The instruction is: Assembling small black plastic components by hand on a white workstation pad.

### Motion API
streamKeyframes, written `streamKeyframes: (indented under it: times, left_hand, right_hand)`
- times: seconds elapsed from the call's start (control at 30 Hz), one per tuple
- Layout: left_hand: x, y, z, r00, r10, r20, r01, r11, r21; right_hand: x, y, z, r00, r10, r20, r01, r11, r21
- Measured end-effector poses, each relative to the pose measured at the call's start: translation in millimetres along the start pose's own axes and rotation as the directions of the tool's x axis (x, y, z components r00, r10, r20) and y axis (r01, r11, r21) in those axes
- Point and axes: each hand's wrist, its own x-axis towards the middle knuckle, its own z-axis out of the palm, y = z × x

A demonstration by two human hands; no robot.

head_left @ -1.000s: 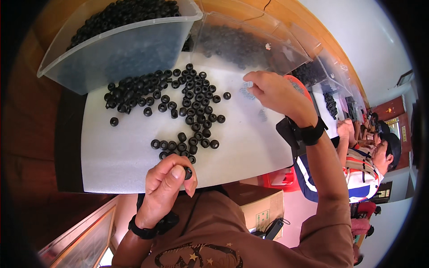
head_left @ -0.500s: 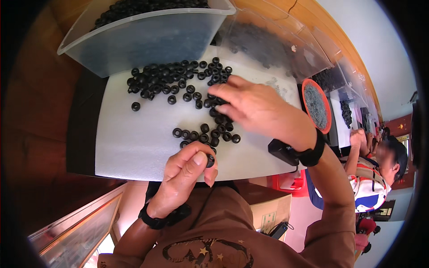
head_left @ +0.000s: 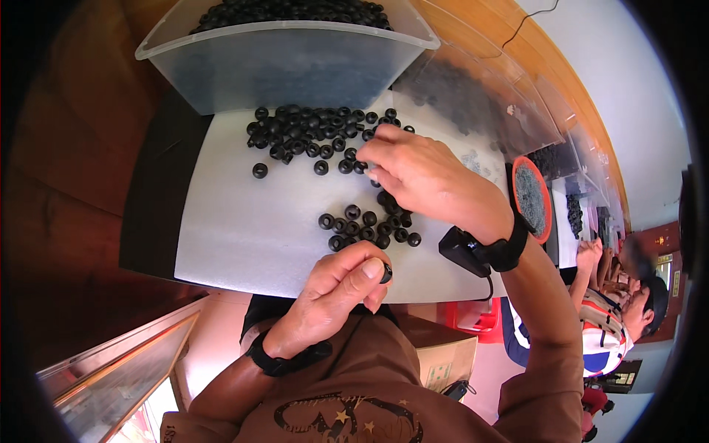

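Note:
My left hand (head_left: 336,289) is closed near the front edge of the white work surface (head_left: 236,236). Between its thumb and fingers sits a small black bead-like ring (head_left: 387,273). My right hand (head_left: 432,176) reaches over the loose black rings, thumb and fingertips drawn together at the edge of the larger pile (head_left: 295,131). Whatever lies between those fingertips is too small and blurred to make out. A smaller cluster of black rings (head_left: 352,213) lies between my two hands. One ring (head_left: 260,170) rests apart at the left.
Behind the pile stands a translucent bin (head_left: 281,70) heaped with black rings. A clear bin (head_left: 509,96) stands to its right. An orange bowl (head_left: 547,214) holds small grey bits; clear bits (head_left: 473,162) lie nearby. A co-worker (head_left: 605,317) sits at the far right.
The whole view has shifted, so the table sits further right in the picture. My right hand's fingertips have drawn together at the pile's edge. My left hand still holds its black ring.

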Motion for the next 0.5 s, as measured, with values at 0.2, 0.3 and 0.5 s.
streamKeyframes:
  times: [0.2, 0.3, 0.5]
  left_hand:
    - [-0.1, -1.5, -0.5, 1.0, 0.005, -0.002, -0.005, 1.0, 0.018]
    - [-0.2, -0.6, -0.6, 1.0, 0.004, -0.019, -0.003, 1.0, 0.02]
    - [0.7, -0.3, 0.0, 1.0, -0.003, 0.006, 0.003, 1.0, 0.003]
  right_hand:
    - [23.1, 3.7, 7.1, 0.998, 0.028, -0.061, -0.031, 0.998, -0.06]
    - [20.0, 12.8, 4.2, 0.996, -0.04, -0.083, 0.036, 0.998, -0.044]
    - [26.6, 31.2, -1.4, 0.989, 0.013, -0.148, -0.021, 0.998, -0.054]
